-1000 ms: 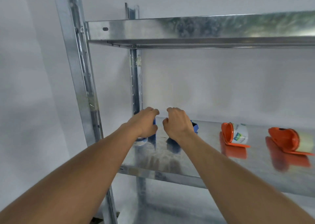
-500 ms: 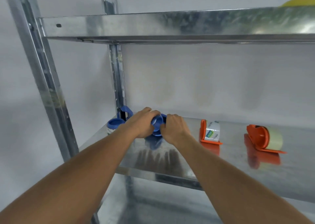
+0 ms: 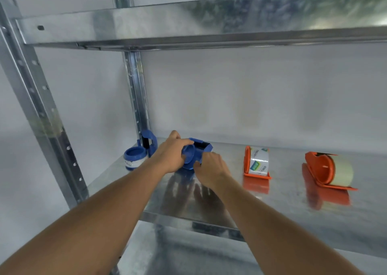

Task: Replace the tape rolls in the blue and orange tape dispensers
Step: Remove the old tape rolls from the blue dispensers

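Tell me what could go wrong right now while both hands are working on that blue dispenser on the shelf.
1. The blue dispenser is held by the left hand and right hand above the metal shelf; a slip could drop it.
2. Another blue dispenser stands just behind the left wrist, near the shelf's left edge; pulling back might knock it off.
3. The upright orange dispenser sits near the right hand and could tip if bumped.
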